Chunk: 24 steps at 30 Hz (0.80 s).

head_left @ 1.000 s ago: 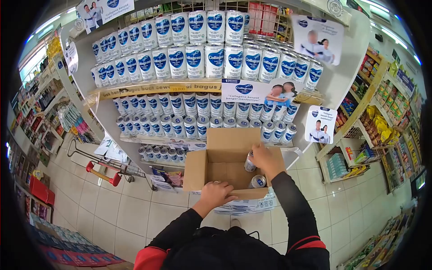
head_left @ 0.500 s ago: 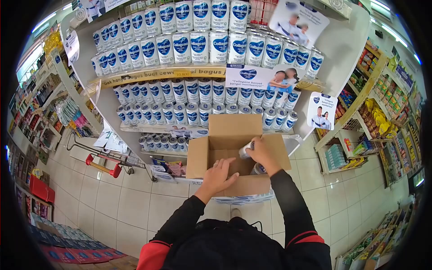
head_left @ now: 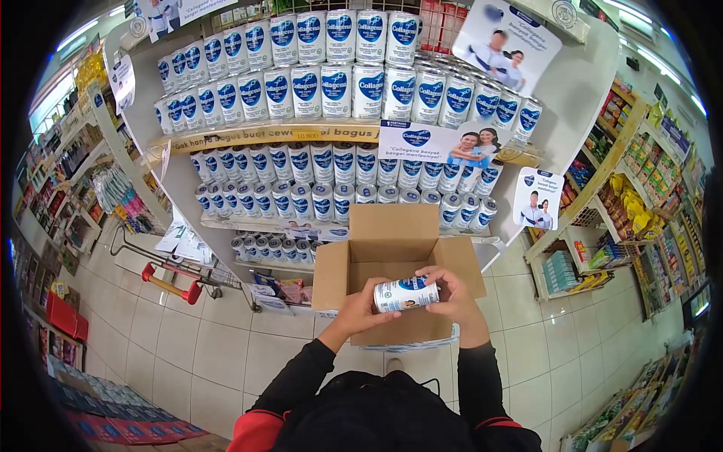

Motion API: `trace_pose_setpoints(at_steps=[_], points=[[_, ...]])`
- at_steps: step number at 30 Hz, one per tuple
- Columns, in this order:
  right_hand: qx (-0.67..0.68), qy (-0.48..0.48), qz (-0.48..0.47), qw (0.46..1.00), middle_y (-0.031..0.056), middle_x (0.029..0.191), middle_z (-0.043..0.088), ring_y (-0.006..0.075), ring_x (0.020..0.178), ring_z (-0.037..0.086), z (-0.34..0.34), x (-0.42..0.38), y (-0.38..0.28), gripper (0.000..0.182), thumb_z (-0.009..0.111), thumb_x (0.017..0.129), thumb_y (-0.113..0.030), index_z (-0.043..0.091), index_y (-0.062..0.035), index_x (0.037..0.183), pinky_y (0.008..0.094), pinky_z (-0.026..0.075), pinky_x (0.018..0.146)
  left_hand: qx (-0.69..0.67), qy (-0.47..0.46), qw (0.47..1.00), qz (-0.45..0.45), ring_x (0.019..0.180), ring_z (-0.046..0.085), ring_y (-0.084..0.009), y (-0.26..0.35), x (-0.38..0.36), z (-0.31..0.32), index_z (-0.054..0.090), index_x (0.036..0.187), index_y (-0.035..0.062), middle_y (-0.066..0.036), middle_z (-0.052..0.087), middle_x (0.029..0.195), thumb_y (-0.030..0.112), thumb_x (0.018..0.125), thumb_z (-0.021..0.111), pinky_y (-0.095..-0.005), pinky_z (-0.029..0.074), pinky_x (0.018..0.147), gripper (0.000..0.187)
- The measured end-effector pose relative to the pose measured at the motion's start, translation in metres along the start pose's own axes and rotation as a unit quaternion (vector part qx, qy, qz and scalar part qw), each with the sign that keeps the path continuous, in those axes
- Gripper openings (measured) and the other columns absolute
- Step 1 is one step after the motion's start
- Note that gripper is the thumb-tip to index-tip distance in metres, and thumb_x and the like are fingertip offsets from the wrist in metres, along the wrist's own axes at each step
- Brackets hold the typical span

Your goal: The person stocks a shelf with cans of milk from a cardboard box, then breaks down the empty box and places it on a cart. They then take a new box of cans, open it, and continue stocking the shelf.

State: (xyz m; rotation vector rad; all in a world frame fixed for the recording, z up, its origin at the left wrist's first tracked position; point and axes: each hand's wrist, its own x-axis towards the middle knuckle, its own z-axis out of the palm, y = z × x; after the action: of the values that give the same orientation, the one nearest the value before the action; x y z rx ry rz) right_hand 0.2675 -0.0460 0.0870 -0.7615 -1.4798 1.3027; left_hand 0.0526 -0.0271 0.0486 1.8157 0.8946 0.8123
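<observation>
A white and blue Collagena can (head_left: pixel 407 294) lies sideways between my two hands, above an open cardboard box (head_left: pixel 395 224). My left hand (head_left: pixel 360 311) wraps round one end of it. At the other end, the fingers and thumb of my right hand (head_left: pixel 456 304) grip it. The box's flaps are folded outward, and the can and my hands hide part of its inside. Beyond the box, rows of matching cans (head_left: pixel 335 90) stand upright on a curved display shelf.
A price strip (head_left: pixel 260 136) runs along the display's shelf edge. At left stands a trolley with a red handle (head_left: pixel 171 284). Stocked shelves (head_left: pixel 606 218) rise at the right, and a red container (head_left: pixel 66 316) sits at far left. The floor is tiled (head_left: pixel 226 339).
My right hand has lifted the can out of the box and turned it sideways. My left hand has moved from the box's near side onto the can's left end.
</observation>
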Motion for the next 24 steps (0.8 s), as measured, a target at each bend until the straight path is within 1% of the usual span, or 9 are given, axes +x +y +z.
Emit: trace_pose_setpoints(at_steps=[4,10,12,14,18,19,20,22,24], points=[[0.038,0.045,-0.027,0.998,0.0098,0.108,0.047,0.0202,0.103,0.046,0.008,0.005,0.012,0.052,0.054,0.055,0.011,0.046,-0.0057,0.103,0.0311,0.042,0.083,-0.034,0.083,0.993,0.074,0.086,0.058,-0.0180,-0.015,0.000,0.009,0.034,0.113,0.0074,-0.012,0.055,0.098,0.028,0.066,0.072,-0.0268,0.048,0.069,0.064],[0.153,0.095,0.149,0.972,0.0094,0.100,0.049,0.0166,0.082,0.056,0.022,0.007,0.000,0.049,0.058,0.071,-0.001,0.037,-0.0053,0.115,0.0258,0.049,0.064,-0.073,0.165,0.979,0.097,0.082,0.059,-0.0192,-0.027,-0.001,0.018,0.036,0.112,0.0087,-0.010,0.057,0.091,0.019,0.064,0.073,-0.0279,0.048,0.067,0.062],[0.185,0.138,0.250,0.940,0.0098,0.093,0.052,0.0144,0.063,0.058,0.021,0.012,-0.001,0.045,0.059,0.077,-0.013,0.036,-0.0044,0.116,0.0225,0.049,0.051,0.079,0.180,0.976,0.090,0.078,0.061,-0.0232,-0.025,-0.003,0.017,0.039,0.111,0.0112,-0.010,0.058,0.089,0.018,0.061,0.074,-0.0300,0.048,0.064,0.061],[0.132,0.145,0.258,0.946,0.0097,0.087,0.053,0.0132,0.054,0.056,0.015,0.015,0.004,0.046,0.060,0.078,-0.019,0.037,-0.0035,0.115,0.0222,0.047,0.045,0.140,0.190,0.967,0.096,0.074,0.060,-0.0265,-0.016,-0.004,0.017,0.041,0.110,0.0138,-0.010,0.059,0.088,0.022,0.060,0.073,-0.0323,0.047,0.061,0.061],[-0.008,0.117,0.162,0.980,0.0105,0.091,0.052,0.0108,0.056,0.054,0.002,0.029,-0.051,0.046,0.065,0.073,-0.014,0.039,-0.0025,0.110,0.0192,0.043,0.044,0.132,0.141,0.976,0.101,0.074,0.059,-0.0255,-0.005,-0.002,0.015,0.038,0.117,0.0150,-0.007,0.060,0.088,0.037,0.057,0.074,-0.0324,0.047,0.060,0.074],[-0.053,0.125,0.035,0.990,0.0102,0.093,0.051,0.0120,0.063,0.055,-0.005,0.035,-0.074,0.047,0.066,0.072,-0.011,0.039,-0.0024,0.109,0.0201,0.045,0.049,0.095,0.105,0.985,0.101,0.074,0.059,-0.0248,-0.002,-0.001,0.013,0.038,0.118,0.0151,-0.006,0.060,0.088,0.041,0.056,0.074,-0.0323,0.047,0.060,0.077],[-0.097,0.131,-0.091,0.982,0.0100,0.096,0.050,0.0131,0.069,0.055,-0.013,0.043,-0.095,0.048,0.067,0.070,-0.008,0.039,-0.0023,0.109,0.0210,0.046,0.055,0.190,0.070,0.973,0.110,0.073,0.059,-0.0223,0.003,0.000,0.010,0.042,0.114,0.0149,-0.004,0.060,0.088,0.044,0.055,0.073,-0.0308,0.047,0.060,0.073],[-0.211,0.144,-0.288,0.923,0.0115,0.101,0.049,0.0173,0.082,0.053,-0.030,0.074,-0.134,0.049,0.068,0.068,-0.006,0.041,-0.0019,0.108,0.0249,0.046,0.067,0.283,0.042,0.951,0.120,0.072,0.059,-0.0198,0.002,0.003,0.010,0.046,0.110,0.0146,-0.003,0.060,0.089,0.047,0.054,0.073,-0.0292,0.047,0.060,0.070],[-0.391,0.175,-0.385,0.818,0.0150,0.103,0.048,0.0238,0.090,0.052,-0.042,0.106,-0.173,0.049,0.068,0.066,-0.006,0.042,-0.0016,0.108,0.0305,0.043,0.076,0.390,0.037,0.915,0.095,0.067,0.059,-0.0180,-0.006,0.005,0.017,0.057,0.099,0.0186,0.001,0.060,0.079,0.056,0.058,0.064,-0.0299,0.047,0.057,0.056]])
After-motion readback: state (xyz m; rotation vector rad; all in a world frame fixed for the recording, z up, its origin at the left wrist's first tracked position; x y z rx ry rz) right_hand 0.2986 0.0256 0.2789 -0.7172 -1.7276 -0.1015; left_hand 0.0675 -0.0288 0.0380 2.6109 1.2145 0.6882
